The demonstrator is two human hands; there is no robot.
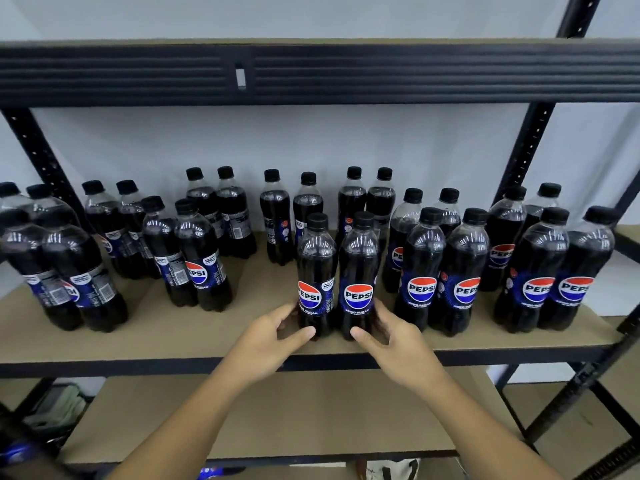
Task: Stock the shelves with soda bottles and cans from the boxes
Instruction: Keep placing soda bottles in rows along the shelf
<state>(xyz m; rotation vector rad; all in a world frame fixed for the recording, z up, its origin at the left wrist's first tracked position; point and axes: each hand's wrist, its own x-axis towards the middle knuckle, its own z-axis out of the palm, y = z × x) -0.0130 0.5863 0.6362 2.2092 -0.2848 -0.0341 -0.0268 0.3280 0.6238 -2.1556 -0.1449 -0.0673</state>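
Nearest to the camera is the lower shelf (277, 417), with a greenish cloth (55, 407) at its left end. Above it, both forearms reach to the middle shelf (207, 337).

The left hand (268, 341) holds the left bottle (316, 271) low at its base, with the thumb in front and the fingers curled behind. The right hand (398, 344) holds the right bottle (360, 268) in the same way. So each grip is clamped on its own bottle. The two bottles stand side by side at the front of the middle shelf, in the gap between the left group (197, 261) and the right group (422, 268). I cannot tell if they touch each other.

The step looks like setting this pair in place. Because the hold is so low, the tops are free to lean. It is better to slide both bases flat and slowly, bring them in line with the front bottles on the right, and let go only when both stand steady. A knock against a neighbour could tip it.

The long axis of each bottle is upright, with the black cap on top and the logo facing the person.

Behind them the back row (275, 216) stands near the white wall (346, 140), some with labels turned sideways. Above is the black upper beam (311, 71).
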